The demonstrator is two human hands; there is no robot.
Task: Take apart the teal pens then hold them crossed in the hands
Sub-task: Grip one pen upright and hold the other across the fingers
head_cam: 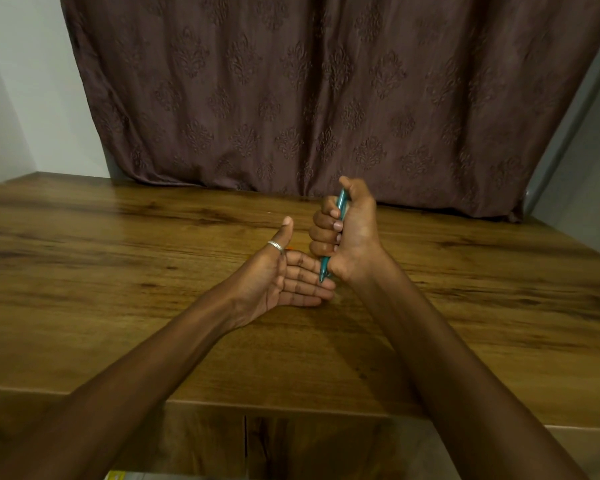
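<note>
One wooden table (118,237), brown curtain (326,98), teal pen (342,202)

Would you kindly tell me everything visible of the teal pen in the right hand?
The teal pen is slim and plastic-looking, with a metallic point at its lower end. It stands nearly upright, gripped by the right hand; curled fingers hide its middle and the thumb caps its top. Its point reaches the fingers of the open left hand; contact is unclear. Whether it is one pen or two cannot be told.
</note>
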